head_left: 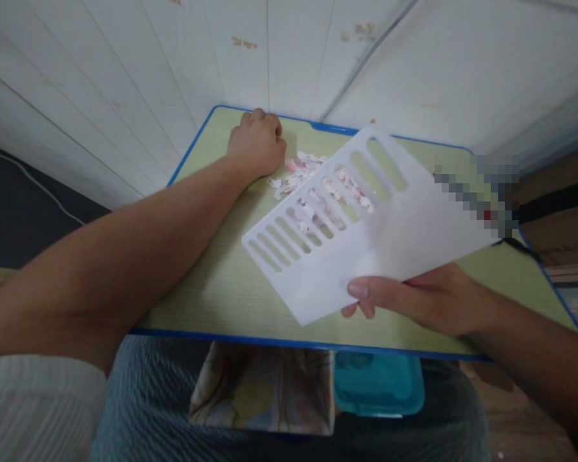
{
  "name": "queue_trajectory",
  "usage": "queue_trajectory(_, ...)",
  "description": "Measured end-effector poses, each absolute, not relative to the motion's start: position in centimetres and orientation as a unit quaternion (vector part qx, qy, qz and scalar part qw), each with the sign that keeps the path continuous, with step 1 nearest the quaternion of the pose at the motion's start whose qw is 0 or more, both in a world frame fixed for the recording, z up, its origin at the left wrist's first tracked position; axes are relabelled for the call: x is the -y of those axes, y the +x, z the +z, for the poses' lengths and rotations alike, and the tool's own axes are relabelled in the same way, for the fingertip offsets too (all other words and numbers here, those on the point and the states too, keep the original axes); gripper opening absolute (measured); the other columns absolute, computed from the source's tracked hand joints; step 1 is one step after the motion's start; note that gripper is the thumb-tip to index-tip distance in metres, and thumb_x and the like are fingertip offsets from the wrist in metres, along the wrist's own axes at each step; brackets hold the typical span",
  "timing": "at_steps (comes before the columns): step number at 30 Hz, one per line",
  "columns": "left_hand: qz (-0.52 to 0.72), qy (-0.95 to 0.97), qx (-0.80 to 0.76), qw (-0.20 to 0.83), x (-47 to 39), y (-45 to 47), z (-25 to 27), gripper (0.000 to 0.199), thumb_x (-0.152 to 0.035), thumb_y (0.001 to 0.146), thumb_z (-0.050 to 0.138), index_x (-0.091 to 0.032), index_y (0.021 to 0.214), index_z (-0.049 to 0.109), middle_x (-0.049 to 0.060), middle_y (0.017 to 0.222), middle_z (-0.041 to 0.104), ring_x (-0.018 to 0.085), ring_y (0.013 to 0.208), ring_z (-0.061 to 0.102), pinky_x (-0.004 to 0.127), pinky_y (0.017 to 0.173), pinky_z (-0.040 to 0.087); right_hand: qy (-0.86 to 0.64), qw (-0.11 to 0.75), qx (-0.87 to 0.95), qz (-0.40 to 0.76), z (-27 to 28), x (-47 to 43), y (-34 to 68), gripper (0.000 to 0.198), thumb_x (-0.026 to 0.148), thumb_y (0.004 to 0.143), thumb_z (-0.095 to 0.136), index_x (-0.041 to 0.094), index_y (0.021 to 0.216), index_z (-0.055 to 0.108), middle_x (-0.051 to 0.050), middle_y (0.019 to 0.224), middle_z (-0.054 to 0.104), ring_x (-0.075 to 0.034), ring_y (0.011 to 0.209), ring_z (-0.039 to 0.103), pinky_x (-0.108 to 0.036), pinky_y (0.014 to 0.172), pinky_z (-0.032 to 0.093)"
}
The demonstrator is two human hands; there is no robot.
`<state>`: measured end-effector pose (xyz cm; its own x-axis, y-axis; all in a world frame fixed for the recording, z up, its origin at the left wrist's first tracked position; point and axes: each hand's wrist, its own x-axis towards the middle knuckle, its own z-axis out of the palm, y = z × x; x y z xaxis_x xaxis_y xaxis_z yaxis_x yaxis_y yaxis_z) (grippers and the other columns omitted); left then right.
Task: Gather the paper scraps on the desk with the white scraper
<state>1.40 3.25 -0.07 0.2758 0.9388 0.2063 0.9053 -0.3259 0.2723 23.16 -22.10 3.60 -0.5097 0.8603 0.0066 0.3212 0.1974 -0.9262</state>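
In my right hand (414, 295) is a thin white plastic board (337, 276) with a row of rounded slots along its far edge. My thumb lies on top of its near edge and the fingers are underneath. The board is tilted above the table. Behind it and through its slots, a heap of torn white and pink paper scraps (298, 173) shows on the tabletop. My left hand (257, 144) rests at the far left of the table, beside the scraps, with its fingers curled in. Whatever may be inside that fist is hidden.
The pale green table (197, 295) has a blue rim and stands against a white panelled wall (270, 58). At my lap, below the near edge, are an open patterned fabric container (264, 391) and a teal plastic container (378, 385). A blurred-out object (481, 199) lies at the right.
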Motion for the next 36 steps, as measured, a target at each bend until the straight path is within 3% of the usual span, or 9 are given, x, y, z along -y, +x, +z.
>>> queue_trajectory(3,0.160,0.796,-0.581,0.047,-3.3,1.4,0.0,0.040,-0.025,0.115,0.051,-0.022,0.147,0.075,0.012,0.162,0.064,0.031,0.151,0.052,0.054,0.128,0.049,-0.486,0.351,0.671,0.436,3.4,21.3,23.4,0.040,0.042,0.108,0.082,0.030,0.071,0.077,-0.003,0.071,0.082,-0.024,0.066,0.079,-0.036,0.063,0.068)
queue_trajectory(7,0.159,0.797,-0.581,0.042,-3.4,1.4,-0.3,0.041,-0.027,0.115,0.050,-0.022,0.149,0.073,0.011,0.162,0.062,0.029,0.149,0.051,0.052,0.127,0.049,-0.519,0.394,0.654,0.385,3.2,20.6,23.8,0.041,0.054,0.105,0.085,0.030,0.074,0.079,-0.003,0.069,0.079,-0.025,0.060,0.075,-0.040,0.060,0.066)
queue_trajectory(18,0.190,0.798,-0.570,0.039,-3.8,1.5,-0.7,0.033,-0.021,0.114,0.059,-0.022,0.141,0.078,0.017,0.160,0.067,0.038,0.154,0.056,0.059,0.127,0.052,-0.444,0.317,0.743,0.388,2.4,21.4,23.6,0.036,0.024,0.109,0.076,0.027,0.073,0.074,0.002,0.074,0.083,-0.016,0.062,0.078,-0.026,0.057,0.062)
queue_trajectory(22,0.194,0.796,-0.571,0.037,-3.9,1.5,-0.8,0.031,-0.020,0.114,0.061,-0.025,0.138,0.080,0.016,0.160,0.068,0.040,0.155,0.057,0.063,0.128,0.054,-0.408,0.315,0.780,0.355,2.6,21.5,23.5,0.030,0.020,0.107,0.079,0.027,0.077,0.078,0.003,0.080,0.085,-0.017,0.070,0.080,-0.028,0.072,0.066)
queue_trajectory(27,0.186,0.803,-0.566,0.015,-3.9,1.5,-0.7,0.033,-0.018,0.114,0.063,-0.014,0.142,0.079,0.021,0.158,0.069,0.043,0.155,0.060,0.063,0.126,0.056,-0.361,0.283,0.810,0.366,3.1,21.9,23.4,0.022,0.021,0.108,0.079,0.027,0.088,0.087,0.003,0.078,0.084,-0.018,0.069,0.079,-0.033,0.086,0.069)
queue_trajectory(33,0.184,0.799,-0.572,0.021,-3.5,1.6,-0.4,0.037,-0.019,0.114,0.061,-0.017,0.146,0.079,0.019,0.160,0.068,0.041,0.156,0.059,0.060,0.128,0.056,-0.355,0.257,0.754,0.489,3.3,22.3,22.8,0.019,0.024,0.110,0.077,0.025,0.096,0.090,-0.001,0.088,0.090,-0.017,0.067,0.080,-0.027,0.061,0.064)
queue_trajectory(36,0.177,0.797,-0.576,0.036,-3.2,1.6,-0.2,0.040,-0.022,0.114,0.058,-0.024,0.147,0.079,0.017,0.163,0.067,0.039,0.158,0.056,0.060,0.130,0.053,-0.353,0.279,0.712,0.539,3.4,22.2,22.8,0.020,0.023,0.109,0.079,0.024,0.090,0.087,-0.001,0.082,0.088,-0.016,0.064,0.080,-0.025,0.056,0.062)
